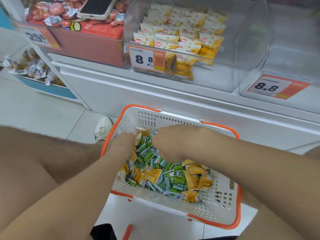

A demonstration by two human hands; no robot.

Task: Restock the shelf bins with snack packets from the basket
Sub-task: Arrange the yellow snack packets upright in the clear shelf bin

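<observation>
Digging into the basket (164, 203) at 6 o'clock, the left hand (123, 144) grips a clump of snack packets (166, 177); the right hand (174, 141) sits knuckles-up in the pile, its grip impossible to tell. Restocking looks far from done: the pile is large, the middle bin (242, 40) at 12 o'clock is part full, the right bin (294, 58) at 2 o'clock looks bare. Open air separates basket rim from bin lips.

Person seen from their own head. The left grip (121, 144) and right grip (174, 141) are bare hands on bare forearms (78, 187), uncovered to the near edge. A bare leg (38, 153) fills the near left. One foot wears a white lace-up sneaker (103, 129). A patch of black garment (103, 231) shows nearest.
</observation>
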